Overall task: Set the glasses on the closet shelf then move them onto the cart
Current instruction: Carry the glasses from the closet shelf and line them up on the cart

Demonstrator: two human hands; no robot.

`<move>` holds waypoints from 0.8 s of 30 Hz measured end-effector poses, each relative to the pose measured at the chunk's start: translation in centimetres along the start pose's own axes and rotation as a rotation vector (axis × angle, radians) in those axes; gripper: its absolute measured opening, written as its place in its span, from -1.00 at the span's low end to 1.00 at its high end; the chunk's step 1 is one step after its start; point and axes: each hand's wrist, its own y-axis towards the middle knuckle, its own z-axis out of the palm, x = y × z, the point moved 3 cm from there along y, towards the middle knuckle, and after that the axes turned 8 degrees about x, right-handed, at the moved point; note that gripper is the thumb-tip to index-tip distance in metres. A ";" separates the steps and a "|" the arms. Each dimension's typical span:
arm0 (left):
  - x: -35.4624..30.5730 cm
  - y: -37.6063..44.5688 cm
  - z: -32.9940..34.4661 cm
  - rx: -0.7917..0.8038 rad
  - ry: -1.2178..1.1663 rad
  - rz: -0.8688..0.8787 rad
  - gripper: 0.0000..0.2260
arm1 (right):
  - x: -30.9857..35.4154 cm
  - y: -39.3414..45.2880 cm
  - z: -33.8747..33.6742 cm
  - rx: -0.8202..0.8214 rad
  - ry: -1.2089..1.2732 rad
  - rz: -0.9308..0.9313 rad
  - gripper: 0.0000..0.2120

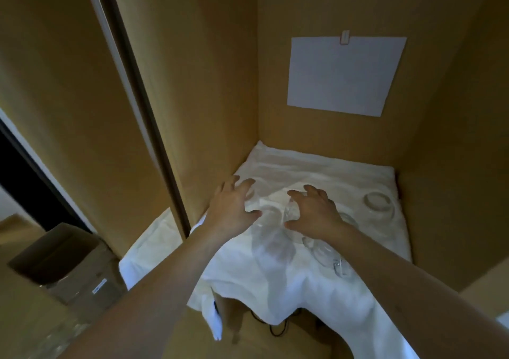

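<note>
My hands: left hand (234,207) and right hand (314,212) reach forward, fingers spread, holding nothing.
Clear glasses: one glass (292,210) under my right fingers, others (378,203) right of it on the white cloth-covered shelf (316,171).

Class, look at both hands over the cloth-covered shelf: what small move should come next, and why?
Probably close each hand on a glass. The left hand and right hand hover with fingers spread over the white cloth, apparently each above a clear glass; blur hides whether they touch. Other glasses, like the one at the right, stand apart.
</note>
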 end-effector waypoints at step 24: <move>3.7 7.9 2.5 0.320 0.099 0.260 -0.32 | -0.3 6.3 1.6 0.139 -0.044 0.204 -0.08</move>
